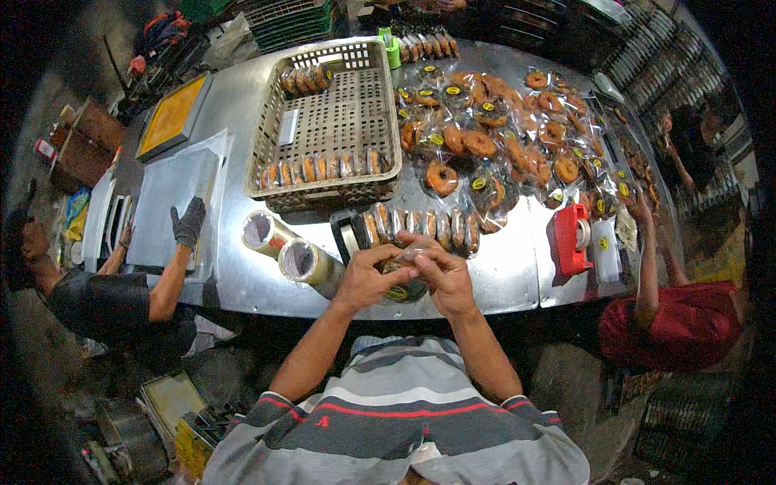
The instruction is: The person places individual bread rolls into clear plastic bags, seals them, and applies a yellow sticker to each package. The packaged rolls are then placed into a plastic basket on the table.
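Near the table's front edge, my left hand [368, 277] and my right hand [444, 277] meet, both with closed fingers. Between them they grip the gathered clear plastic of a bagged doughnut [398, 293], whose dark side and yellow label show under the fingers. Just beyond my hands stands a row of bagged doughnuts [416, 224] on edge. At the row's left end sits a black tape dispenser [348, 236], partly hidden. Two rolls of clear tape, one stack [263, 232] and another [301, 263], stand left of my left hand.
A plastic crate [323, 121] holds two rows of bagged doughnuts. Loose bagged doughnuts [477, 144] are heaped at the right, near a red tape dispenser [571, 240]. Co-workers work at both sides: a gloved hand [190, 221] over a sheet-covered tray at left, a red sleeve [671, 327] at right.
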The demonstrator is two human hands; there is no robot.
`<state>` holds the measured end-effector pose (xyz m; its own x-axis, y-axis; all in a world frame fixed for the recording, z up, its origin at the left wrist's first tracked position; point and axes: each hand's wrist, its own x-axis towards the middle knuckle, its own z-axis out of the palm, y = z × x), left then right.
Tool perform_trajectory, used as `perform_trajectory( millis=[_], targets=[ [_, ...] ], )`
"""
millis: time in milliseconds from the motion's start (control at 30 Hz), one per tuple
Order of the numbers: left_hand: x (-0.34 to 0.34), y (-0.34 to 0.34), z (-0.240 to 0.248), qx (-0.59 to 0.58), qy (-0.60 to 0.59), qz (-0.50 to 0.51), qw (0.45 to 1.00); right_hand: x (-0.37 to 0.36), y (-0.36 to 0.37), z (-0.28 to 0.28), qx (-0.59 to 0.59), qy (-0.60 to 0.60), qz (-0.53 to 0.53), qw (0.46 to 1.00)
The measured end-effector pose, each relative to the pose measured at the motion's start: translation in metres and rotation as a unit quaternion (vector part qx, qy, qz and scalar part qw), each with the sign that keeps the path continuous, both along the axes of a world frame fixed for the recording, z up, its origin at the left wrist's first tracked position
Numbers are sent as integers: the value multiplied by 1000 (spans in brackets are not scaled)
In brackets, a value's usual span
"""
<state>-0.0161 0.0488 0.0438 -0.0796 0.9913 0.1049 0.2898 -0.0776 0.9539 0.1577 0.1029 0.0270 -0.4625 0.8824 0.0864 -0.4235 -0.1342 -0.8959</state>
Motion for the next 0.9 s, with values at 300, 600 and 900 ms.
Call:
perform_trajectory(
  millis=[300,600,900],
  targets=[
    [0,-12,-17,78,-63,86,991,3,0,10,339,-292,-73,891],
    [4,-32,-43,-73,-117,168,976,-18,-31,-35,124,-350,-55,927],
    [20,-77,-37,-29,-407,274,871,-43,-85,-48,-224,-66,121,965]
  ],
)
